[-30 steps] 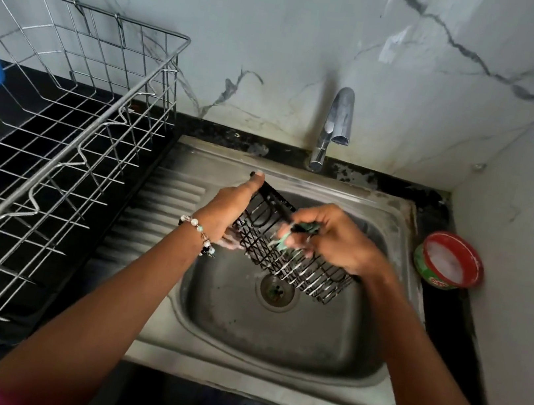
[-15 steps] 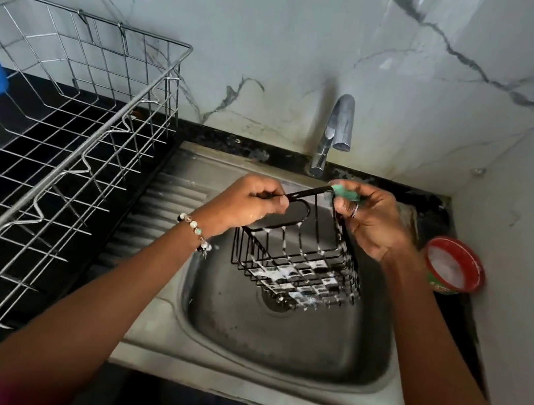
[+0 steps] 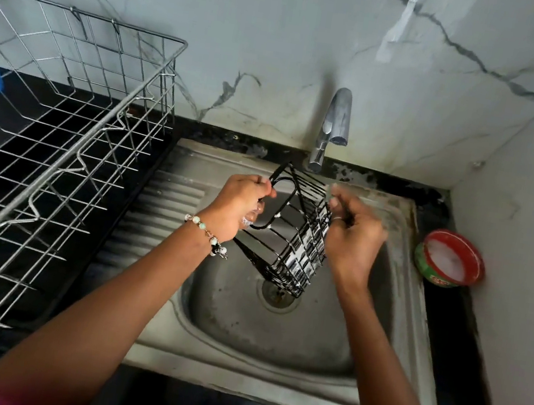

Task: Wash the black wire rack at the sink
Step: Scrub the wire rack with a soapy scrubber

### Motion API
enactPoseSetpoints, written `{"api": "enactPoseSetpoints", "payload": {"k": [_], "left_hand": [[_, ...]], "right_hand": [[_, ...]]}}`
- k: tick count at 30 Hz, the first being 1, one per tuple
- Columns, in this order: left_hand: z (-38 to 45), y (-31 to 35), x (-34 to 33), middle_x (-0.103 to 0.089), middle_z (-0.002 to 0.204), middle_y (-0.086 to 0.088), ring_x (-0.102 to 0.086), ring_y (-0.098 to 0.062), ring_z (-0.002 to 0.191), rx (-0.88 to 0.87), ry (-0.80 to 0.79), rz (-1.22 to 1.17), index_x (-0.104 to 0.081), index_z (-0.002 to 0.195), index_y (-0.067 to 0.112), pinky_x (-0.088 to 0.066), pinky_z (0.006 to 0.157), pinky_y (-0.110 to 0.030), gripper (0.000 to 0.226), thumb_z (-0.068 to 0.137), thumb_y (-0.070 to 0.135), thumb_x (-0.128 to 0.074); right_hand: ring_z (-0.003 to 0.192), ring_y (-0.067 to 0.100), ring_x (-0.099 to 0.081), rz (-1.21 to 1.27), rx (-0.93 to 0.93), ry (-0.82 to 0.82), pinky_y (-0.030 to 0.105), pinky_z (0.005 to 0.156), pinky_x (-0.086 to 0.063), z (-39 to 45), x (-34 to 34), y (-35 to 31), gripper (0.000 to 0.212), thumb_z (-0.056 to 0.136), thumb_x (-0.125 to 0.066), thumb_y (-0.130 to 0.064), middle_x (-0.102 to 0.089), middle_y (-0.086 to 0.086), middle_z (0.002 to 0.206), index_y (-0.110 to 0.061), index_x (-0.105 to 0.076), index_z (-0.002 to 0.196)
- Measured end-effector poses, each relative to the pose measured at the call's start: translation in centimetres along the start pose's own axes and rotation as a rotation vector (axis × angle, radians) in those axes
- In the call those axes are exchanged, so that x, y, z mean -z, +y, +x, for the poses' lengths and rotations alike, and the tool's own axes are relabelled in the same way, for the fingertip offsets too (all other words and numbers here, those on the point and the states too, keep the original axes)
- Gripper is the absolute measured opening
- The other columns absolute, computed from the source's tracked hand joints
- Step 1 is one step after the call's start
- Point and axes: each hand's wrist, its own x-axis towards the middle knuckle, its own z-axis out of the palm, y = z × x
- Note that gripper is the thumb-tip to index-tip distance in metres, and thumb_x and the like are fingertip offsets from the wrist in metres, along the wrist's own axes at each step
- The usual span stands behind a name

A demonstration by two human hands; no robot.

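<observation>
Now the black wire rack hangs tipped on end over the sink drain, where half a second ago it sat level and open side up; turning it likely brings a fresh side to the scrub. The left hand curls its fingers round the looped end wire. The right hand is blurred; its curled fingers seem to rub the rack's far side, though whether they hold a scrubber I cannot tell.

Head camera looks down, close over sink (wide-angle).
</observation>
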Motion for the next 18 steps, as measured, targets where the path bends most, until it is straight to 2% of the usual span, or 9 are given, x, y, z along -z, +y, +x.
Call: {"api": "enactPoseSetpoints", "payload": {"k": [2,4,6,8,9,10,11,13,18], "left_hand": [[0.0,-0.4,-0.3,-0.051,0.073,-0.01,-0.034,-0.008,0.035,0.034,0.012,-0.032,-0.062,0.073,0.008,-0.02,0.037,-0.015,0.027,0.097,0.007,-0.052],[-0.3,-0.5,-0.7,-0.049,0.071,-0.008,-0.035,-0.006,0.03,0.065,0.018,-0.06,-0.061,0.073,0.01,-0.02,0.034,-0.01,0.028,0.099,0.008,-0.049],[-0.7,-0.5,-0.8,-0.06,0.076,-0.007,-0.047,-0.007,0.039,0.09,0.034,-0.039,-0.063,0.074,0.014,-0.031,0.037,-0.012,0.03,0.1,0.011,-0.048],[-0.8,-0.5,-0.7,-0.066,0.089,-0.005,-0.05,-0.01,0.054,0.096,0.044,0.012,-0.064,0.073,0.019,-0.037,0.045,-0.018,0.031,0.1,0.016,-0.049],[-0.8,-0.5,-0.5,-0.065,0.084,-0.005,-0.048,-0.01,0.049,0.109,0.041,0.007,-0.065,0.075,0.019,-0.034,0.042,-0.016,0.031,0.1,0.017,-0.048],[-0.8,-0.4,-0.3,-0.061,0.075,-0.005,-0.043,-0.008,0.04,0.134,0.03,-0.011,-0.065,0.077,0.019,-0.029,0.037,-0.014,0.03,0.101,0.017,-0.048],[-0.8,-0.3,-0.1,-0.055,0.067,-0.004,-0.035,-0.008,0.035,0.16,0.018,-0.02,-0.065,0.078,0.019,-0.022,0.034,-0.011,0.029,0.101,0.018,-0.047],[-0.7,-0.3,0.0,-0.042,0.059,-0.002,-0.026,-0.008,0.038,0.193,-0.009,-0.001,-0.065,0.082,0.02,-0.015,0.034,-0.01,0.028,0.101,0.02,-0.045],[-0.2,-0.2,-0.5,-0.035,0.058,0.001,-0.022,-0.007,0.037,0.215,-0.031,-0.011,-0.064,0.084,0.021,-0.014,0.035,-0.01,0.028,0.102,0.024,-0.043]], "right_hand": [[0.103,0.022,-0.066,-0.138,0.195,-0.089,0.002,0.099,-0.033,-1.8,-1.0,0.0,0.055,0.065,-0.046,0.027,-0.068,0.016,0.112,0.001,-0.069,0.107],[0.117,0.032,-0.058,-0.222,0.41,-0.237,0.019,0.108,-0.035,-3.8,-1.8,0.3,0.063,0.057,-0.038,0.026,-0.063,0.022,0.119,0.005,-0.067,0.109],[0.116,0.036,-0.058,-0.256,0.608,-0.403,0.038,0.104,-0.041,-5.9,-2.3,0.7,0.049,0.074,-0.034,0.019,-0.064,0.023,0.117,0.007,-0.066,0.109],[0.113,0.034,-0.06,-0.239,0.73,-0.551,0.036,0.105,-0.042,-7.0,-2.0,1.2,0.045,0.099,-0.024,0.0,-0.066,0.021,0.115,0.006,-0.067,0.109],[0.116,0.03,-0.059,-0.223,0.722,-0.597,0.029,0.108,-0.038,-6.5,-1.6,1.3,0.049,0.103,-0.022,-0.012,-0.065,0.018,0.117,0.006,-0.067,0.11],[0.119,0.024,-0.055,-0.187,0.661,-0.608,0.021,0.11,-0.033,-5.6,-1.2,1.3,0.047,0.102,-0.024,-0.013,-0.063,0.014,0.12,0.005,-0.066,0.111],[0.12,0.019,-0.051,-0.173,0.621,-0.568,0.017,0.111,-0.028,-4.1,-0.9,1.7,0.041,0.097,-0.028,-0.005,-0.061,0.011,0.12,0.004,-0.066,0.111],[0.116,0.021,-0.054,-0.196,0.533,-0.453,0.02,0.11,-0.031,-1.0,-0.7,2.0,0.045,0.078,-0.035,0.01,-0.064,0.013,0.118,0.003,-0.068,0.109],[0.097,0.035,-0.066,-0.333,0.591,-0.409,0.031,0.093,-0.048,1.7,-1.9,1.2,0.05,0.07,-0.031,-0.001,-0.07,0.019,0.102,0.004,-0.071,0.1]]}}
